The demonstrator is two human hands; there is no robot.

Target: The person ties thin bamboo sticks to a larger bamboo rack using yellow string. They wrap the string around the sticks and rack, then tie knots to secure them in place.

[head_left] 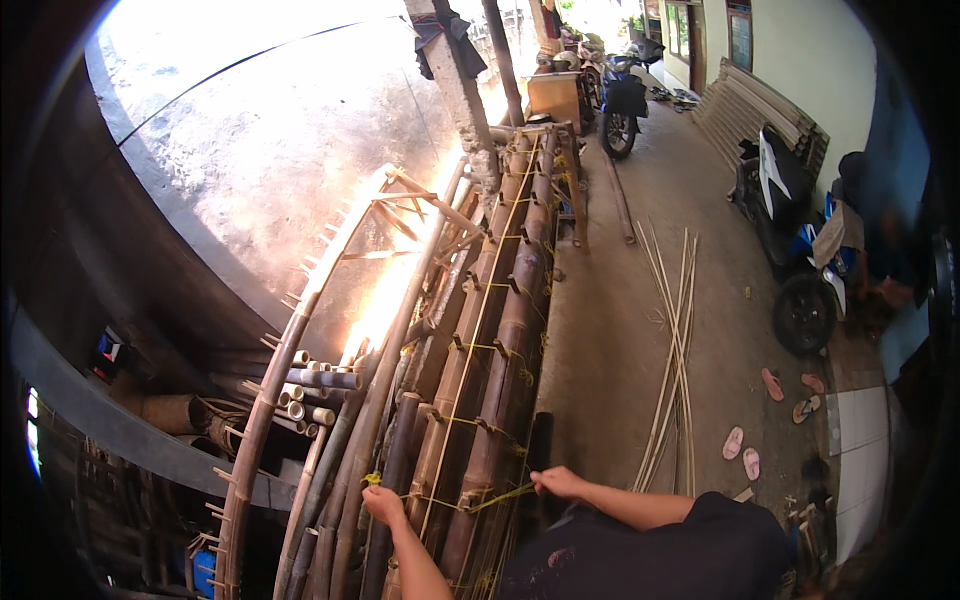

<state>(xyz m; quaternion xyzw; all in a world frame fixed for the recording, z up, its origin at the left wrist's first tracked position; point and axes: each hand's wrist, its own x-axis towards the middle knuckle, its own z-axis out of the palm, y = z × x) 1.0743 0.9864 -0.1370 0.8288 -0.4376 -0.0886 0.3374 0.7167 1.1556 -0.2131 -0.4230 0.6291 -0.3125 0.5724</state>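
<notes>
Two long brown bamboo poles (510, 335) lie side by side in front of me, with short dark pegs (500, 349) standing up along them. Yellow cord (505, 495) crosses the poles from side to side and loops about the pegs. At the left, my left hand (383, 506) is closed on a small yellow bundle of cord (372, 480). My right hand (558, 484), to the right of the poles, pinches the cord where it stretches out past the near pegs. A thin pale strip (462, 400) runs lengthwise between the pegs.
A bamboo frame with pegs (272, 385) and cut bamboo tubes (310, 400) lie on the left. Long pale strips (675, 370) cross on the floor at right, near several sandals (733, 441). Motorbikes (622, 100) stand ahead and at right, beyond a concrete pillar (462, 95).
</notes>
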